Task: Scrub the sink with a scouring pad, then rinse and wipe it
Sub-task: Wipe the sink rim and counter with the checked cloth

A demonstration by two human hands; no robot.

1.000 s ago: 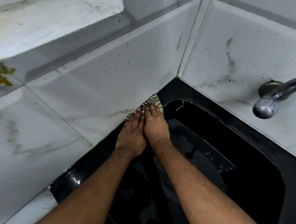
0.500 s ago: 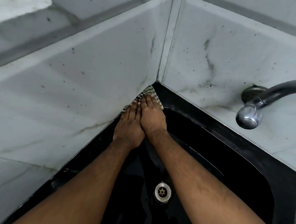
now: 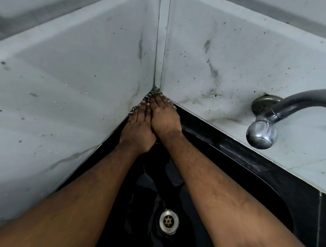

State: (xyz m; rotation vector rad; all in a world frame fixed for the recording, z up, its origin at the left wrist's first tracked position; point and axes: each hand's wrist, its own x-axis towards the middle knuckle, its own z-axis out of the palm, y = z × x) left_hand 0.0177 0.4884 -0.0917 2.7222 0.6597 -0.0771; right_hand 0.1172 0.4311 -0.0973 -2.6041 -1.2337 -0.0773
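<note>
Tap: a curved grey metal tap (image 3: 272, 117) comes in from the 3 o'clock edge, with its round base on the right wall and its domed chrome head hanging above the sink rim, well apart from the hands.
Walls: two pale marble-look tiled walls (image 3: 75, 81) meet in a grouted corner at 12 o'clock; they are speckled with dark spots and streaks and close in the far corner of the sink on two sides.
Sink: a glossy black sink (image 3: 223, 141) with a broad flat rim and a rounded wet bowl.
Drain: a round metal drain (image 3: 169, 221) with a spoked centre lies in the bowl at 6 o'clock, between the two forearms.
Cloth: a checked woven cloth (image 3: 154, 91) is pushed into the far corner of the rim at 12 o'clock, touching both walls; only its edges show past the fingertips.
Left hand: the left hand (image 3: 137, 129) lies flat with straight fingers held together, pressing on the cloth beside the left wall.
Right hand: the right hand (image 3: 163, 115) lies flat with straight fingers, touching the left hand side by side and pressing the cloth into the corner.
</note>
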